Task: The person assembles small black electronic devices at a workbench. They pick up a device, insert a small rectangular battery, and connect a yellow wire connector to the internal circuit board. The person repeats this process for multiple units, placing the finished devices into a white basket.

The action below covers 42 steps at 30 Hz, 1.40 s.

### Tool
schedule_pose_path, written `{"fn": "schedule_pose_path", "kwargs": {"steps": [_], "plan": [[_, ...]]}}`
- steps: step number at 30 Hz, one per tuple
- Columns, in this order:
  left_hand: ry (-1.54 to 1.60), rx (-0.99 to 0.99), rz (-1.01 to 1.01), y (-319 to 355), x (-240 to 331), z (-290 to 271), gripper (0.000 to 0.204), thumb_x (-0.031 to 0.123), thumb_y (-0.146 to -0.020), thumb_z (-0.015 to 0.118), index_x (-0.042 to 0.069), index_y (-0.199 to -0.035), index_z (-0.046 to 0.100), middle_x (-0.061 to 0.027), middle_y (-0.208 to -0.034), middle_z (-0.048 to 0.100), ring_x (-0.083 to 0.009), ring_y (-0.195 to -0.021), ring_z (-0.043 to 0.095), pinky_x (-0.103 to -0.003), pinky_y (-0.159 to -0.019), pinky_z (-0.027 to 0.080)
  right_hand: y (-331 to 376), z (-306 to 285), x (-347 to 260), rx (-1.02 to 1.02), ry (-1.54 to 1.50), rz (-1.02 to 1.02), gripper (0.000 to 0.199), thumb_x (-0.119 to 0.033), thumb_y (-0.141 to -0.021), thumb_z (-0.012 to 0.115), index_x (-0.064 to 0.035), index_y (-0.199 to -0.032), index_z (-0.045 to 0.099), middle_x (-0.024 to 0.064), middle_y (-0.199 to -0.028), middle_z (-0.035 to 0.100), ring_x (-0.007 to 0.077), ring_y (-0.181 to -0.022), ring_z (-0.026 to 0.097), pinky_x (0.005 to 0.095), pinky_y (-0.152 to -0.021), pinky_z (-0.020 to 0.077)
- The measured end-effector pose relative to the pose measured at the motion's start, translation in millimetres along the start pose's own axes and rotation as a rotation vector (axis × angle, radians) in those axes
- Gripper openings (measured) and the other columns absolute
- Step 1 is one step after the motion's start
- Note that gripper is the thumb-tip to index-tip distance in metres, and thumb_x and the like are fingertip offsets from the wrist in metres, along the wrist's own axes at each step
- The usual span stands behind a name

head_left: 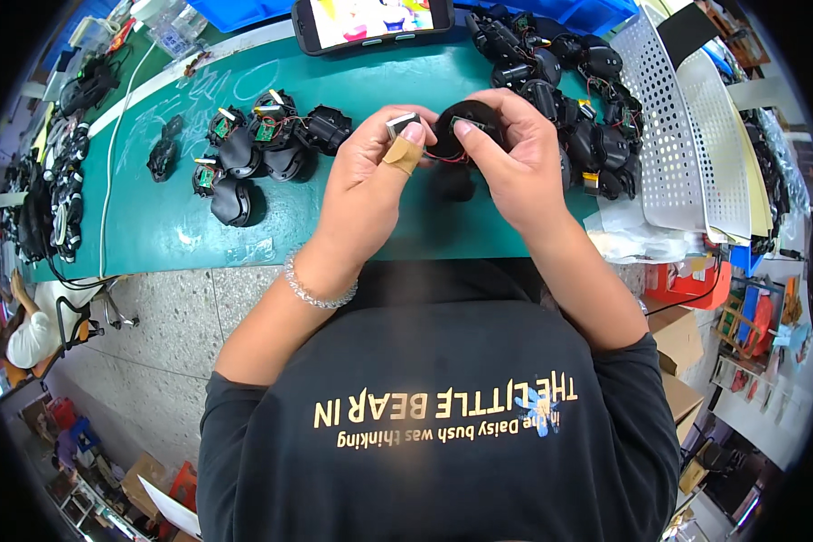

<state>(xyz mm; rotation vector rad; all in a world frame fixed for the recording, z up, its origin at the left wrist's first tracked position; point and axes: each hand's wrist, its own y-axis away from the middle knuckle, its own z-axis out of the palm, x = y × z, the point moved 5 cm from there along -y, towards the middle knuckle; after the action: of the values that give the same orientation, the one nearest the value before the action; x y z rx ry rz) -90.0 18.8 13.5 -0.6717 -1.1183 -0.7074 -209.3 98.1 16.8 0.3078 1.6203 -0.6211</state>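
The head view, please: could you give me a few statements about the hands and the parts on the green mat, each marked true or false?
1. Both hands hold one black round shell between them. True.
2. The left hand has a tan plaster on its thumb. True.
3. The right hand wears a beaded bracelet. False: the bracelet is on the left wrist.
4. The phone at the far edge of the green mat has a dark screen. False: its screen is lit with a colourful picture.
5. A heap of black parts lies right of the hands, beside a white perforated tray. True.
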Motion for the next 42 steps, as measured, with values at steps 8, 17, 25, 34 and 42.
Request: {"fn": "schedule_pose_path", "kwargs": {"steps": [8,17,25,34,42], "plan": [[-0.205,-0.246,0.016,-3,2,2,0.019,0.019,-0.094,0.053,0.001,-0.093,0.060,-0.0004,-0.087,0.057,-0.0068,-0.080,0.050,-0.022,-0.073,0.042,-16,-2,-28,-0.336,0.515,-0.194,0.023,-0.015,-0.085,0.060,-0.0030,-0.105,0.060,0.0081,-0.087,0.059,0.0187,-0.083,0.057,0.0309,-0.072,0.0452],[-0.201,0.003,0.124,-9,8,-10,0.016,0.016,-0.091,0.058,0.000,-0.091,0.060,-0.0058,-0.088,0.061,-0.0100,-0.076,0.055,-0.024,-0.068,0.045,6,3,19,-0.410,-0.095,0.173,0.054,-0.022,-0.074,0.075,0.0008,-0.116,0.049,0.0071,-0.104,0.057,0.0143,-0.094,0.053,0.0295,-0.084,0.0427],[-0.903,0.014,0.662,-10,36,-10,0.013,0.003,-0.081,0.062,0.000,-0.094,0.061,-0.0143,-0.095,0.060,-0.0237,-0.083,0.060,-0.031,-0.069,0.048,7,2,-23,-0.179,0.359,0.025,0.033,-0.019,-0.078,0.070,-0.0005,-0.100,0.054,0.0097,-0.086,0.060,0.0149,-0.079,0.056,0.0284,-0.071,0.0453],[-0.464,0.110,0.509,-7,28,-11,0.013,0.005,-0.087,0.058,-0.001,-0.098,0.060,-0.0109,-0.102,0.060,-0.0196,-0.094,0.058,-0.031,-0.082,0.046,16,21,-20,-0.282,0.228,-0.076,0.032,-0.019,-0.089,0.054,0.0003,-0.113,0.047,0.0157,-0.094,0.060,0.0298,-0.085,0.059,0.0347,-0.077,0.0456],[0.278,0.048,0.056,-12,9,-8,0.028,0.021,-0.096,0.049,-0.001,-0.110,0.057,-0.0087,-0.106,0.061,-0.0149,-0.097,0.056,-0.030,-0.091,0.041,9,6,-23,-0.158,0.408,-0.054,0.039,-0.020,-0.087,0.055,-0.0002,-0.116,0.040,0.0197,-0.091,0.062,0.0374,-0.082,0.061,0.0401,-0.072,0.0464]]}}
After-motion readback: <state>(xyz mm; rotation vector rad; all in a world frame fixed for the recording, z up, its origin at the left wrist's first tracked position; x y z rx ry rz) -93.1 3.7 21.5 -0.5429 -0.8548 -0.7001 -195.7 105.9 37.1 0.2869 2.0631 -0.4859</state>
